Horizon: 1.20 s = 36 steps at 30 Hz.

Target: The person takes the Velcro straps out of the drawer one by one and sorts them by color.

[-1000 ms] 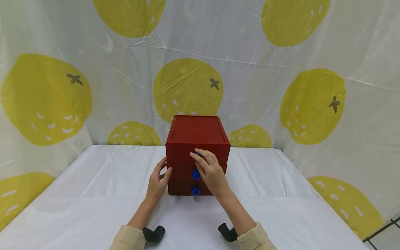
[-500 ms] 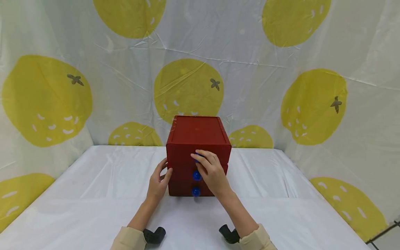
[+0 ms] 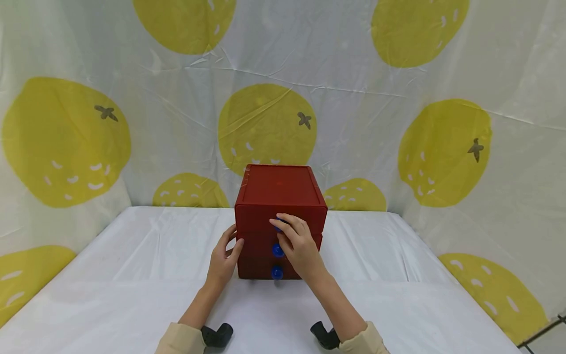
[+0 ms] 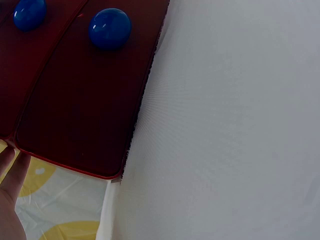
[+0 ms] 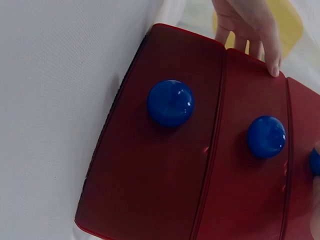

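A dark red drawer unit stands in the middle of the table, its three stacked fronts facing me. Each front carries a round blue knob. My right hand pinches the top knob between thumb and fingertips, covering most of it in the head view. Below that hand, the middle knob and the bottom knob are free. My left hand rests against the unit's left side. Its thumb touches the front edge of the middle drawer, while the other fingers lie along the side, partly hidden by the unit.
A white cloth covers the table. Behind and beside it hangs a pale curtain printed with yellow lemons. Black curved fittings, one at the left wrist and another at the right, sit near the cuffs.
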{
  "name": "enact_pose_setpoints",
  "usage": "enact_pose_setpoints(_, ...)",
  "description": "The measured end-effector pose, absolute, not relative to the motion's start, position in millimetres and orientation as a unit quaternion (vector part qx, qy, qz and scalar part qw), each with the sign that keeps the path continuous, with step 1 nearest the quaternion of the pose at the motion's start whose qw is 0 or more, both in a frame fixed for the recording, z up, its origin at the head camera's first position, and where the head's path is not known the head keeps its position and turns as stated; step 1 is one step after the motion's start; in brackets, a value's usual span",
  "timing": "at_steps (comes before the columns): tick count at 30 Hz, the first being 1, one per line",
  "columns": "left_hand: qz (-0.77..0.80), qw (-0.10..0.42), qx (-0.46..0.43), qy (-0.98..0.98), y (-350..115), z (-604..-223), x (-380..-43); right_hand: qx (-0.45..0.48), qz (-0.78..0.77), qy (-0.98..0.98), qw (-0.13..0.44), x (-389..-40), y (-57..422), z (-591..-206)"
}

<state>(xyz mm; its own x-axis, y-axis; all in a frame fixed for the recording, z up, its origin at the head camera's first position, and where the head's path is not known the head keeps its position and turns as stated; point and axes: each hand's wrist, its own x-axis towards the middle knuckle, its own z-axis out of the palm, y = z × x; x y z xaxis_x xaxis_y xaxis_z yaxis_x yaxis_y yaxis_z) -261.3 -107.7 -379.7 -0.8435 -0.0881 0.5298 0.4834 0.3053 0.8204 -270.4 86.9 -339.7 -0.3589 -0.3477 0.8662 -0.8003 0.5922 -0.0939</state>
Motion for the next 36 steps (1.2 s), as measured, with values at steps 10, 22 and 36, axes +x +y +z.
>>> enact_pose_setpoints(10,-0.570,0.261,-0.132,-0.767,-111.7,-401.3,-279.7,0.359,0.264,-0.789,0.424,-269.8,87.0,-341.8)
enact_pose_setpoints(22,-0.572,0.269,-0.139,-0.763,-113.4,-407.0,-283.2,0.354,0.276,-0.781,0.433,-267.5,84.1,-342.6)
enact_pose_setpoints(36,-0.583,0.247,-0.133,-0.762,-113.1,-402.0,-280.5,0.354,0.265,-0.780,0.443,-266.4,85.8,-342.6)
